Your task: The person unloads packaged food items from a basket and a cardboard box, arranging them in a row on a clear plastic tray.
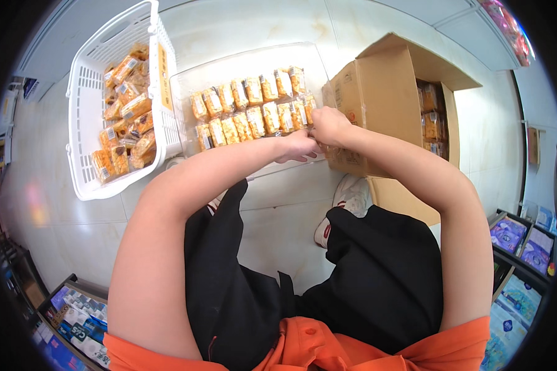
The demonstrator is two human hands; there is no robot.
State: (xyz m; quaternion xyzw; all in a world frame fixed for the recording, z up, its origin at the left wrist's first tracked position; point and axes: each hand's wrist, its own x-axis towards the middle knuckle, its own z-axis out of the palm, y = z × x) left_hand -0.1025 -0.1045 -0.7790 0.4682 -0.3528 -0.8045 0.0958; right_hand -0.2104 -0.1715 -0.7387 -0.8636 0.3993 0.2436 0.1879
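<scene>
A clear plastic tray [260, 60] lies on the floor ahead of me, with two rows of wrapped snack cakes [255, 122] standing inside it. Both hands meet at its near right corner, beside the end of the nearer row. My right hand [331, 127] is closed there, its fingertips turned down and hidden, so what it grips cannot be made out. Just to its left, touching or nearly touching it, my left hand [298, 146] has its fingers stretched out and somewhat apart; its thumb is partly hidden.
Left of the tray stands a white plastic basket [79, 133] with loose wrapped snack cakes [130, 105]. An open cardboard box [387, 96] at the right holds more packs [432, 117]. My shoes [351, 195] are close to the tray. Shelves with packaged goods [510, 232] line the lower sides.
</scene>
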